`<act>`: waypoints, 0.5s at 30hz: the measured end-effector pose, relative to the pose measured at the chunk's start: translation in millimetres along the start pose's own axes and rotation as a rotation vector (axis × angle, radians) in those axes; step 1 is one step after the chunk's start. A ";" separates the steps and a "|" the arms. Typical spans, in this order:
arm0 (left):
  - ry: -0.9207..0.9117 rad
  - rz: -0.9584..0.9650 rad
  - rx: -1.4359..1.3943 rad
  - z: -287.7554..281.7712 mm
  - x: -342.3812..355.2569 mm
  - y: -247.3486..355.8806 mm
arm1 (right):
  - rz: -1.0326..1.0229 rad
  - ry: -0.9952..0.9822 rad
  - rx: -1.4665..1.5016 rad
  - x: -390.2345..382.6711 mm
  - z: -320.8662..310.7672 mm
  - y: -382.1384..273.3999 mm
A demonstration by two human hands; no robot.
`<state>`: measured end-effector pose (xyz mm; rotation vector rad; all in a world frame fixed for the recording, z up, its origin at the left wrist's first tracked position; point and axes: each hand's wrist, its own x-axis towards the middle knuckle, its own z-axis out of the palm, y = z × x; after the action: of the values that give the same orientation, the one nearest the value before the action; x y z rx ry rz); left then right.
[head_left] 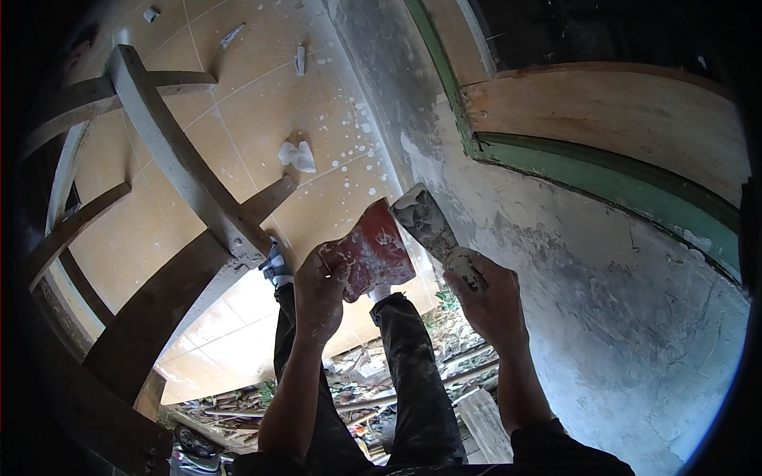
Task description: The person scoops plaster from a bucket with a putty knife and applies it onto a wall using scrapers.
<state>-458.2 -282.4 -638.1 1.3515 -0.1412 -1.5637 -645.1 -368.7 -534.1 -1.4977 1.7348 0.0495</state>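
Note:
My left hand is closed on a red, flat scraper smeared with pale compound. My right hand grips the dirty handle of a wide putty knife, whose blade, coated in grey paste, is raised beside the red scraper's upper right edge; whether the two touch, I cannot tell. Both hands are low in the middle of the view, above my legs. The grey wall to the right has rough, patchy plaster.
Wooden scaffold beams cross the left side. Tan tiles below carry white spatters and scraps. A green window frame runs along the upper right wall. Debris and poles lie beyond the tiled ledge at the bottom.

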 end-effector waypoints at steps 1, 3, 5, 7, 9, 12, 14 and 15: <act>0.006 -0.025 -0.049 1.1 3.5 0.5 | -0.063 0.061 0.044 -8.0 3.4 16.4; 0.005 -0.045 -0.105 6.0 7.8 1.8 | -0.186 0.114 0.025 -13.7 6.9 29.0; -0.098 -0.136 -0.239 6.8 8.4 3.7 | -0.307 0.173 -0.005 -13.7 15.4 32.3; -0.096 -0.132 -0.291 14.1 8.8 13.8 | -0.382 0.228 -0.159 -9.0 24.7 42.0; -0.099 -0.135 -0.350 15.2 9.9 11.7 | -0.437 0.279 -0.330 -6.5 31.7 58.5; -0.187 -0.104 -0.296 5.2 12.3 14.5 | -0.400 0.334 -0.354 -4.6 32.2 73.2; -0.167 -0.122 -0.275 3.2 10.8 20.5 | -0.363 0.321 -0.355 -5.5 27.6 78.9; -0.165 -0.122 -0.274 2.6 11.8 19.3 | -0.325 0.306 -0.359 -6.6 26.1 81.8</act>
<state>-447.0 -301.5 -632.5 1.0329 0.0549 -1.7275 -699.7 -326.1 -585.3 -2.1296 1.7576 -0.0424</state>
